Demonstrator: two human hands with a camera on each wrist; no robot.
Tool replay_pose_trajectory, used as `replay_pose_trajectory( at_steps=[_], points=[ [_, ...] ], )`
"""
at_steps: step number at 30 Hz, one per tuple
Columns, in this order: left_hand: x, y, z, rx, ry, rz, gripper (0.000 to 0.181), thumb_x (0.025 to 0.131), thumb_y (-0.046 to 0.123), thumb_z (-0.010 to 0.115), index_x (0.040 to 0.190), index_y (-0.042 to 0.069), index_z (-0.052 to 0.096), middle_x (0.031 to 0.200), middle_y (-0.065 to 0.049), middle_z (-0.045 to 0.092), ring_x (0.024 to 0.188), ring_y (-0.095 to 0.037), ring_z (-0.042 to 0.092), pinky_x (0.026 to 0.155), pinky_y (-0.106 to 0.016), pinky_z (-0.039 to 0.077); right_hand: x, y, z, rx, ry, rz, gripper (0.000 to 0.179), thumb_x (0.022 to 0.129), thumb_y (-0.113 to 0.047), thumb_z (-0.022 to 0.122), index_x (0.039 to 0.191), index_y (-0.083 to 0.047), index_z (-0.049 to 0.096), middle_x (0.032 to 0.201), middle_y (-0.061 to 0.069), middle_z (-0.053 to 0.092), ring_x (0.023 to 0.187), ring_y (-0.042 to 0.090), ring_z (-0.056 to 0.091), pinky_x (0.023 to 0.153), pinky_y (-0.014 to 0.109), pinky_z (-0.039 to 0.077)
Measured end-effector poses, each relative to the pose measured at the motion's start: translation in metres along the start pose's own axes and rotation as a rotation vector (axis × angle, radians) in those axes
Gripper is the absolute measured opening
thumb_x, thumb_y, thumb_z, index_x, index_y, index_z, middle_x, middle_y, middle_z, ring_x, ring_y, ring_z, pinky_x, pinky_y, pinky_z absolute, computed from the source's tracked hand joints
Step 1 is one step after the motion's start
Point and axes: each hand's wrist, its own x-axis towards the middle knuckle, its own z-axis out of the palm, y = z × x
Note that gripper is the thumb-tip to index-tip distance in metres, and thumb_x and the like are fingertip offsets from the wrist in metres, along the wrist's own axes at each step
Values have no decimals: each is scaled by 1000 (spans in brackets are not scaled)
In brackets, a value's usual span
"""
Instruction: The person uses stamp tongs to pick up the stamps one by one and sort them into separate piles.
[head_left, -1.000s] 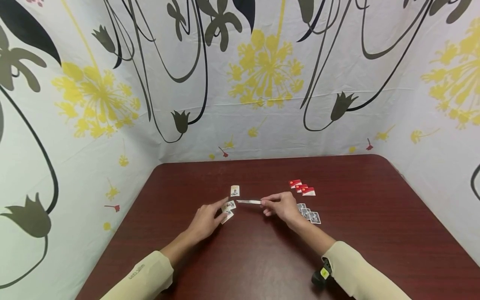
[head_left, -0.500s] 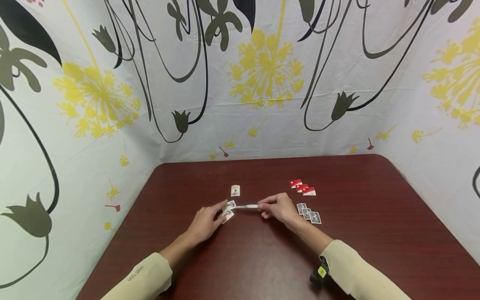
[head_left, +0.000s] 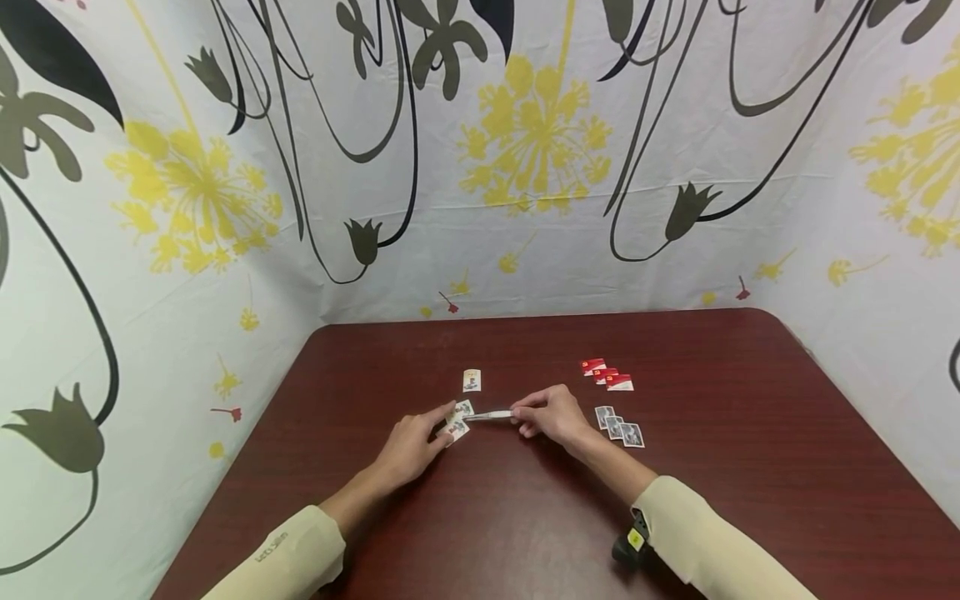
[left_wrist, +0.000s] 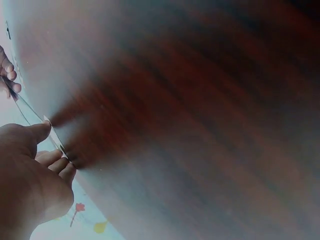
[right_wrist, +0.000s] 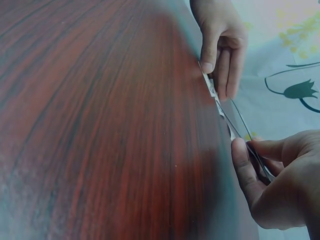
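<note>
My left hand (head_left: 408, 446) lies on the table, forefinger and thumb spread over two small stamp-like papers; one printed paper (head_left: 465, 407) is at the forefinger and another (head_left: 458, 429) lies by the thumb. From the right, my right hand (head_left: 557, 414) pinches a pair of slim metal tweezers (head_left: 495, 414) between thumb and fingers. The tweezers' two prongs show in the right wrist view (right_wrist: 239, 125), pointing toward the left hand. Their tips reach the papers under that hand; whether they grip one cannot be seen. A single printed paper (head_left: 472, 380) lies just beyond.
Several red-and-white papers (head_left: 606, 375) overlap in a row at the back right. Below them, several grey picture papers (head_left: 618, 427) overlap similarly. The dark red wooden table (head_left: 480, 517) meets a flower-printed cloth (head_left: 420, 192) at its back and sides.
My right hand has moved left and slightly nearer, bringing the tweezers' tips from a gap beside the papers to reach them. My left hand has stayed nearly still.
</note>
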Motion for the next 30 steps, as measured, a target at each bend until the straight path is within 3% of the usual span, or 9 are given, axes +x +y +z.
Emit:
replay_pose_trajectory(
  at_steps=[9, 17, 23, 30],
  points=[
    [0, -1, 1, -2, 2, -4, 56, 96, 15, 80, 149, 10, 63, 126, -11, 75, 85, -17, 64, 79, -42, 54, 6, 2, 5, -14, 4, 17, 13, 97, 5, 73, 103, 16, 77, 83, 25, 76, 56, 14, 69, 59, 30, 61],
    [0, -1, 1, -2, 1, -3, 57, 96, 15, 80, 150, 10, 62, 130, -12, 74, 93, -18, 68, 82, -45, 55, 9, 2, 11, -126, 40, -26, 8, 96, 4, 75, 96, 10, 80, 79, 21, 76, 55, 14, 68, 58, 30, 60],
    [0, -1, 1, 2, -4, -4, 58, 96, 15, 81, 151, 10, 62, 130, -12, 74, 89, -17, 65, 80, -43, 54, 11, 0, 14, -191, 62, -33, 7, 95, 5, 76, 91, 6, 82, 76, 18, 76, 55, 18, 71, 56, 32, 60],
    [0, -2, 1, 10, -4, -6, 58, 96, 16, 81, 150, 10, 62, 129, -12, 74, 87, -17, 64, 80, -43, 54, 15, -3, 13, -245, 29, -3, 6, 95, 5, 76, 93, 6, 82, 76, 17, 77, 52, 15, 67, 55, 32, 60]
  ],
)
